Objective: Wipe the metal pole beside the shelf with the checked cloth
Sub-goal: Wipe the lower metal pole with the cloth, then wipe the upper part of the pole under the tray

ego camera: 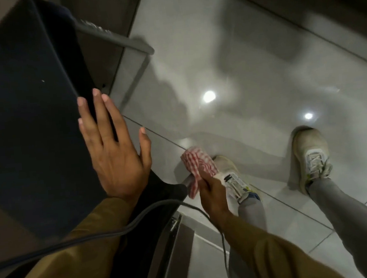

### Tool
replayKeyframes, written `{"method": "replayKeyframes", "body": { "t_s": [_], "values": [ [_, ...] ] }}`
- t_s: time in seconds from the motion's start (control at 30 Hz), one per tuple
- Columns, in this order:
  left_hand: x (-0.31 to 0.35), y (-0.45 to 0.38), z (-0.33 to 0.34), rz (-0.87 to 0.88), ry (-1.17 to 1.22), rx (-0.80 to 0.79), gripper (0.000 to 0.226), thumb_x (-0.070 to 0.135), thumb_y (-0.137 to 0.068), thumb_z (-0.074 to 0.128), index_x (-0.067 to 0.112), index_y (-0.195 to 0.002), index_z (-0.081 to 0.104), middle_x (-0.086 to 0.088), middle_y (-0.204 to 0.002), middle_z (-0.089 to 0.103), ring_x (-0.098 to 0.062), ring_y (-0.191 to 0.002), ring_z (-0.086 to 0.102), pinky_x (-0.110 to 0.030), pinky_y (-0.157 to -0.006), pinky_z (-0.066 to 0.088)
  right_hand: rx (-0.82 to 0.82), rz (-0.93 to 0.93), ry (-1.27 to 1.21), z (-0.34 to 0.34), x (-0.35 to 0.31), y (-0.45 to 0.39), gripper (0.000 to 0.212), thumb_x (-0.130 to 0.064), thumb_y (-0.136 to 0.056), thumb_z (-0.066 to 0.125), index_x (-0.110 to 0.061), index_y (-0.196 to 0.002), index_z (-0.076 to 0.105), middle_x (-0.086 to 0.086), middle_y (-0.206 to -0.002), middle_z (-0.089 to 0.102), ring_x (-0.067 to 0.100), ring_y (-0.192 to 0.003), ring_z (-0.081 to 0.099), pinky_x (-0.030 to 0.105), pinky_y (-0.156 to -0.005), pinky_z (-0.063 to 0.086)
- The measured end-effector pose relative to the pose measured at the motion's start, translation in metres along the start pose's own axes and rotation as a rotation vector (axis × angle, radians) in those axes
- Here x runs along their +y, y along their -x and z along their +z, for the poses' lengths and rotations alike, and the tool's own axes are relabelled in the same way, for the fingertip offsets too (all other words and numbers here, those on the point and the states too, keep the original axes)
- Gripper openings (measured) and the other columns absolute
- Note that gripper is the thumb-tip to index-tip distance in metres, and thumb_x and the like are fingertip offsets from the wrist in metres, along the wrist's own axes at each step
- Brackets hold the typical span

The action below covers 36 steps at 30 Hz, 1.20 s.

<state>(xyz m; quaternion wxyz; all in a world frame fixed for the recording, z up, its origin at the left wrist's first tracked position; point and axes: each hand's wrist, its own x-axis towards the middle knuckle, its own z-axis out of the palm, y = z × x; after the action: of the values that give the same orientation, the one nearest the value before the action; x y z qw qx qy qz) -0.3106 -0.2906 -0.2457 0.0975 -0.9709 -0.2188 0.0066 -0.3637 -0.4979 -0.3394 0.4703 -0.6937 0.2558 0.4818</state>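
From the head camera, a big dark box (27, 112) is filling the left side, sitting on the shelf. The left hand (115, 153) is lying flat against the box's edge with its fingers spread wide, holding nothing. A dark cable (123, 228) is hanging across both brown sleeves and is crossing in front of the right wrist. The right hand (213, 197) is squeezing the checked cloth (197, 166), low down near the floor. The red and white cloth is bunching up above the fingers, just in front of the left shoe (230, 177). The metal pole (137, 76) is running down from a grey bar (114, 39) beside the box, well above the cloth; its lower part is too blurry to follow. The other shoe (311, 156) is standing apart to the right. The floor (260, 65) is shiny grey tile, showing two bright lamp spots and dark shadows.
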Motion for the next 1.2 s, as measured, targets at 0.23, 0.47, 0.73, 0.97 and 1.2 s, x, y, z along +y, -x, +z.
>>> {"method": "replayKeyframes", "body": {
  "t_s": [0.23, 0.47, 0.73, 0.97, 1.2],
  "values": [
    [0.006, -0.008, -0.021, -0.009, 0.008, -0.155, 0.080, 0.047, -0.114, 0.036, -0.002, -0.174, 0.014, -0.022, -0.184, 0.010, -0.041, -0.172, 0.006, -0.050, -0.143, 0.003, -0.233, -0.105, -0.038, -0.025, -0.049, 0.049, 0.025, -0.006, -0.105, 0.050, -0.004, -0.117, 0.072, 0.018, -0.112, 0.075, 0.031, -0.111, 0.069, 0.045, -0.101, 0.055],
    [-0.022, -0.049, -0.035, -0.099, 0.208, -0.184, 0.080, 0.039, -0.112, 0.038, -0.002, -0.174, 0.010, -0.021, -0.185, 0.005, -0.036, -0.173, 0.008, -0.052, -0.141, 0.022, -0.233, 0.068, -0.404, -0.056, -0.088, 0.043, 0.032, -0.006, -0.104, 0.048, -0.013, -0.106, 0.078, 0.019, -0.107, 0.078, 0.032, -0.098, 0.075, 0.027, -0.077, 0.063],
    [-0.059, -0.161, -0.031, -0.094, 0.253, -0.243, 0.079, 0.047, -0.113, 0.023, 0.002, -0.175, 0.006, -0.016, -0.186, 0.005, -0.030, -0.174, 0.007, -0.049, -0.144, 0.013, 0.046, -0.159, -0.402, -0.040, -0.185, -0.005, 0.033, -0.010, -0.106, 0.048, -0.027, -0.106, 0.075, 0.009, -0.098, 0.079, 0.027, -0.098, 0.074, 0.036, -0.084, 0.062],
    [-0.069, -0.189, -0.020, -0.065, 0.298, -0.211, 0.077, 0.045, -0.114, 0.030, 0.003, -0.175, 0.011, -0.011, -0.186, 0.011, -0.026, -0.174, 0.010, -0.049, -0.144, 0.012, 0.170, -0.326, -0.228, 0.003, -0.279, -0.040, 0.028, -0.009, -0.106, 0.047, -0.008, -0.126, 0.067, 0.017, -0.115, 0.073, 0.031, -0.111, 0.068, 0.055, -0.102, 0.052],
    [-0.066, -0.185, -0.012, -0.102, 0.288, -0.187, 0.079, 0.050, -0.114, 0.028, 0.002, -0.175, 0.014, -0.010, -0.186, 0.012, -0.022, -0.175, 0.009, -0.043, -0.144, 0.008, 0.037, -0.534, -0.153, 0.079, -0.352, -0.034, 0.028, -0.012, -0.106, 0.050, -0.010, -0.127, 0.068, 0.003, -0.109, 0.075, 0.013, -0.096, 0.072, 0.031, -0.085, 0.061]
  ]
}}
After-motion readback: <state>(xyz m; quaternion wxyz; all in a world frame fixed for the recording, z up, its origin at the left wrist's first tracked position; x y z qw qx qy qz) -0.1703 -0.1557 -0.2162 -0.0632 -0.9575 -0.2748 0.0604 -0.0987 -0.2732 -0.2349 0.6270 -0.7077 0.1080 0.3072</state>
